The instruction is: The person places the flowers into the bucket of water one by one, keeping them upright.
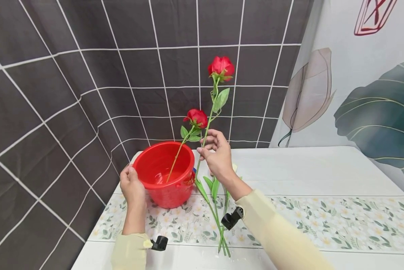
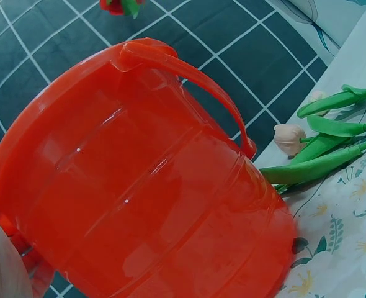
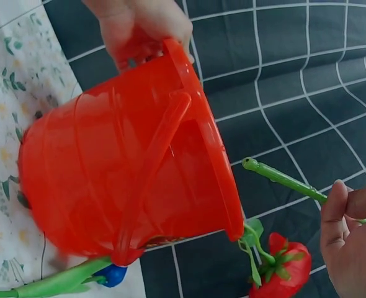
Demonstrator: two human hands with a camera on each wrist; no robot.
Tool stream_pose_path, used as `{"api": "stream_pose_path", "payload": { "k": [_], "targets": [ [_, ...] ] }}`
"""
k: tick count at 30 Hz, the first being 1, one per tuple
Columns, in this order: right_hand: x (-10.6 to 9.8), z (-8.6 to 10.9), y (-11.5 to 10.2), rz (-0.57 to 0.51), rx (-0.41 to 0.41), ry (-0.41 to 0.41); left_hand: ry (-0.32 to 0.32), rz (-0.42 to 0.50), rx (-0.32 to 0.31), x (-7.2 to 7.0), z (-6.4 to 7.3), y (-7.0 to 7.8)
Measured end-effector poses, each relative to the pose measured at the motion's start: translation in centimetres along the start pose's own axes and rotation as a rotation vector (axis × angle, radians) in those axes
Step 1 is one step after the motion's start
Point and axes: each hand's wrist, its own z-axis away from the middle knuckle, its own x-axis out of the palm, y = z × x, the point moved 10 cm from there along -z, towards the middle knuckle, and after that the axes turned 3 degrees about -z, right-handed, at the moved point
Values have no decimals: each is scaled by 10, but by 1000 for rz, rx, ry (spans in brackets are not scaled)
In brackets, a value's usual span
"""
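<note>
A red plastic bucket point(image 1: 169, 197) stands on the table, one red rose point(image 1: 196, 118) leaning inside with its bloom above the rim. My left hand point(image 1: 133, 187) grips the bucket's left rim; in the right wrist view that hand point(image 3: 147, 31) shows at the top, on the rim. Between thumb and fingers my right hand point(image 1: 217, 153) pinches the stem of a second red rose point(image 1: 221, 67), held upright right of the bucket. Its bare stem end point(image 3: 251, 164) is apart from the bucket's mouth in the right wrist view. The bucket's handle point(image 2: 201, 81) hangs down its side.
Several tulips with green stems point(image 1: 222, 228) lie right of the bucket, among them a pale pink bloom point(image 2: 288, 139) and a blue one point(image 3: 111, 275). A floral strip point(image 1: 310, 217) crosses the white table point(image 1: 317, 168). Dark gridded cloth point(image 1: 175, 67) hangs behind and left.
</note>
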Motion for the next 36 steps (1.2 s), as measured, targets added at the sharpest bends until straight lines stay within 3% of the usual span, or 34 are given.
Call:
{"api": "stream_pose_path", "payload": {
  "k": [22,36],
  "targets": [
    [32,-9,14,35,61,-43,-3,14,-3,0,0,0],
    [40,-16,7,-6,26,-24,-1,0,-19,-2,0,-1]
  ]
}}
